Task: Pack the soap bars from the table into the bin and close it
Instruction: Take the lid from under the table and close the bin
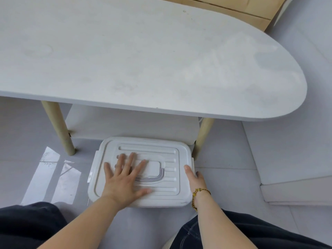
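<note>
White plastic all round here: the bin sat on the grey floor right in front of the desk, tucked partly under its near edge between two pale wooden legs. The lid was already on top of it, ribbed, with a grey handle folded flat in the middle.

The left hand was spread flat on the lid, palm down, fingers splayed over the handle area, not gripping anything. The right hand was on the bin's right side, thumb lying along the lid's edge and the other fingers curled down over the side, so it looked like a loose hold on the rim, though the fingers were mostly hidden. There was a yellow beaded bracelet on that wrist.

Couldn't see any soap bars; the desk top was plain white with a few faint stains. Whether the side latch on the left was snapped shut, I couldn't tell. Dark trousers showed at the bottom on both sides, knees either side of the bin.
</note>
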`<state>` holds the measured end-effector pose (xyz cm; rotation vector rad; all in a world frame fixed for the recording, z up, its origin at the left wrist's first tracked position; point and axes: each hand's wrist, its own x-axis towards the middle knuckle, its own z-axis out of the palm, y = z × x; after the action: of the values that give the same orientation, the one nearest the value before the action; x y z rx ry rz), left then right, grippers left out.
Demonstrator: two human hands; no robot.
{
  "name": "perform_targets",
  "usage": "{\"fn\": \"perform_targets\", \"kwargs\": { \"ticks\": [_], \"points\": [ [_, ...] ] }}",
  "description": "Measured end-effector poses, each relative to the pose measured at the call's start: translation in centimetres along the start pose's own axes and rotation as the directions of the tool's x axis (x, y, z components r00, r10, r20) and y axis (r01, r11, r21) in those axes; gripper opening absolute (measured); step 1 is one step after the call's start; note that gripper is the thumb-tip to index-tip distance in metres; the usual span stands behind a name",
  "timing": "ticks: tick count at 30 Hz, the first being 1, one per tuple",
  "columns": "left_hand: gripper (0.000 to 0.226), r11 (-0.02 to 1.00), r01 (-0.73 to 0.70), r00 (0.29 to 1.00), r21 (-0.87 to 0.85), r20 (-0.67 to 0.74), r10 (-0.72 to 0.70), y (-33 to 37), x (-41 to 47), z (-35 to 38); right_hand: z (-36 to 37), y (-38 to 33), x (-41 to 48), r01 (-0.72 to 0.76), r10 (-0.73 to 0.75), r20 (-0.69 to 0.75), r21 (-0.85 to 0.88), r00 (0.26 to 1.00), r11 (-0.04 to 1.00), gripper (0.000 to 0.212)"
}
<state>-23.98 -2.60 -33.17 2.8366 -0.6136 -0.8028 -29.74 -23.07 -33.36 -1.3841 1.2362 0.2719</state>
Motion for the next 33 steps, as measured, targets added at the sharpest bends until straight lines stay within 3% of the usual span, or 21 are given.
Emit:
{"fn": "perform_targets", "kwargs": {
  "ticks": [2, 5, 10, 13, 24, 28, 31, 33],
  "points": [
    [0.09, 0.998, 0.006, 1.0, 0.057, 0.016, -0.007, -0.1, 0.0, 0.4, 0.0, 0.1, 0.0, 0.018, -0.018, -0.008, 0.035, 1.0, 0.999, 0.082],
    [0.092, 0.992, 0.027, 0.999, 0.124, 0.037, -0.032, -0.1, -0.2, 0.2, 0.2, 0.2, 0.4, 0.068, -0.063, -0.066, 0.077, 0.996, 0.995, 0.086],
    [0.096, 0.991, 0.007, 0.998, 0.131, 0.061, -0.015, 0.7, -0.3, -0.6, 0.8, 0.1, 0.2, 0.26, -0.332, -0.197, -0.317, 0.923, 0.912, 0.053],
    [0.113, 0.99, 0.021, 0.996, 0.14, 0.085, -0.033, 0.7, -0.1, -0.3, 1.2, 0.3, 0.0, 0.301, -0.396, -0.197, -0.385, 0.897, 0.873, 0.049],
    [0.107, 0.99, -0.004, 0.997, 0.141, 0.079, -0.007, 0.3, 0.2, 0.3, 1.6, 0.6, 0.0, 0.276, -0.516, -0.205, -0.653, 0.832, 0.705, 0.041],
    [0.111, 0.996, -0.016, 0.999, 0.085, 0.05, 0.012, 0.2, 0.2, 0.3, 3.1, 0.4, -0.6, 0.292, -0.637, -0.13, -0.807, 0.76, 0.514, 0.054],
    [0.125, 0.996, -0.014, 0.998, -0.093, -0.067, 0.007, -0.9, -0.3, -0.1, 6.0, 0.0, -2.1, 0.496, -0.757, 0.039, -0.777, 0.652, 0.388, 0.058],
    [0.132, 0.972, 0.02, 0.981, -0.234, -0.181, -0.063, -2.0, -0.9, -0.7, 8.0, -0.6, -3.4, 0.572, -0.805, 0.18, -0.789, 0.566, 0.226, 0.06]
  ]
}}
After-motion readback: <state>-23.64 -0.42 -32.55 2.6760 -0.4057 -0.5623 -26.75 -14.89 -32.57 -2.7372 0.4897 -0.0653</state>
